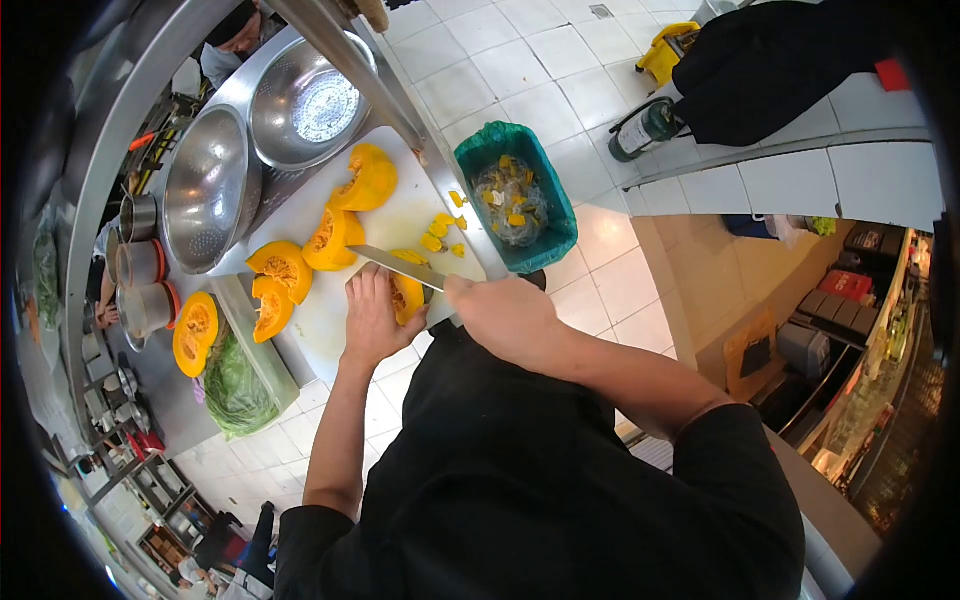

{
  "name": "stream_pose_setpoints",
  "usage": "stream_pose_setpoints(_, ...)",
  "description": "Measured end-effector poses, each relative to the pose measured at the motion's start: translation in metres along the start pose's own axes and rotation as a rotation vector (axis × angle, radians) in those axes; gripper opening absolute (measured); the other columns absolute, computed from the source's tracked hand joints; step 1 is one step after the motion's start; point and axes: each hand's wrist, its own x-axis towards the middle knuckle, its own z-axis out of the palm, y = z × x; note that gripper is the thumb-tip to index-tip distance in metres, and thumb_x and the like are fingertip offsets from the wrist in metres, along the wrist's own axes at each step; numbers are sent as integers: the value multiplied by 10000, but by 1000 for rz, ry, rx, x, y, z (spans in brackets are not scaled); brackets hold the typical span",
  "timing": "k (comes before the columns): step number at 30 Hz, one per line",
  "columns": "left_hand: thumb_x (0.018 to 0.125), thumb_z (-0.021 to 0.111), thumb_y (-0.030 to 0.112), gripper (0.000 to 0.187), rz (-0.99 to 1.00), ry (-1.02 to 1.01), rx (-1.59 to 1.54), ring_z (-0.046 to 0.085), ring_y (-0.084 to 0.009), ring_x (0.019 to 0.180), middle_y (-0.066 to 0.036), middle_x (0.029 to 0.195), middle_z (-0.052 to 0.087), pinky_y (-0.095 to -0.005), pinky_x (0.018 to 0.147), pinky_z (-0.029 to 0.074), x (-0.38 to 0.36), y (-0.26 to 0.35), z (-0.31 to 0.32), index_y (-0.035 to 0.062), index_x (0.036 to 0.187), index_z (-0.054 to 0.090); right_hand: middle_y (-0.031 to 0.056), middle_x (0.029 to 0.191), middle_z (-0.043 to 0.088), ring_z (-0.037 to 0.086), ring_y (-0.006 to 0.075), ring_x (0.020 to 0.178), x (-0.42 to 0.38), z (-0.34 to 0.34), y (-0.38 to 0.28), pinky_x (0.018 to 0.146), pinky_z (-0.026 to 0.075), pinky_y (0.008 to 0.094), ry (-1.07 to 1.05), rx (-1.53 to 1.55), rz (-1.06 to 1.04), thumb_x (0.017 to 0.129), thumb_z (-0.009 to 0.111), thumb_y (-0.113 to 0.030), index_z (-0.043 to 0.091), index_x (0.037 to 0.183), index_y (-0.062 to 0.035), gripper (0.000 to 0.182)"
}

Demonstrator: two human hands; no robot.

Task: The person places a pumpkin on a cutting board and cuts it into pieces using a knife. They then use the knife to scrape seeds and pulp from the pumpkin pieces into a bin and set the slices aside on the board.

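Observation:
On the white cutting board (325, 345), my left hand (375, 315) holds a pumpkin piece (404, 298) at the board's near edge. My right hand (500, 315) is closed round the handle of a knife (400, 265), whose blade lies across that piece, pointing left. Several orange pumpkin chunks (332, 238) with seeds and fibres showing lie beyond my left hand. Small yellow trimmings (434, 240) are scattered on the right of the board. Another pumpkin piece (196, 334) sits off the board at the left.
Two metal colanders (207, 190) stand behind the board. A green-lined bin (520, 200) with scraps is at its right. A bag of leafy greens (238, 388) lies at the left. One person (238, 40) is past the colanders; others are at lower left.

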Motion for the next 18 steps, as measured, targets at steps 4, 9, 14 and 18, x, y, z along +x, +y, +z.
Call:
stream_pose_setpoints(4,727,862,311,863,40,39,-33,474,-408,1268,-212,1398,497,-502,1100,342,4,3,-3,15,1420,441,164,758,733,759,349,696,19,36,14,595,587,498,-10,11,56,948,575,-78,603,1049,-4,129)
stream_pose_setpoints(9,744,868,314,906,22,11,-23,441,-419,1308,-220,1444,463,-511,1123,333,0,-2,0,16,1464,407,217,795,709,719,445,758,-3,2,13,664,556,573,-175,109,113,947,516,-52,540,1093,-6,155)
stream_pose_setpoints(14,768,864,311,930,7,-35,-28,415,-426,1327,-232,1462,437,-516,1140,334,5,-1,-6,18,1505,378,219,798,710,722,435,753,0,0,15,658,554,572,-157,115,53,954,509,-63,536,1099,-10,157)
stream_pose_setpoints(18,759,870,306,889,7,-24,-38,420,-423,1318,-220,1445,446,-508,1137,342,4,-1,-3,36,1469,407,173,836,749,761,368,749,30,46,19,620,597,485,10,38,21,960,543,-77,594,1097,-17,159)
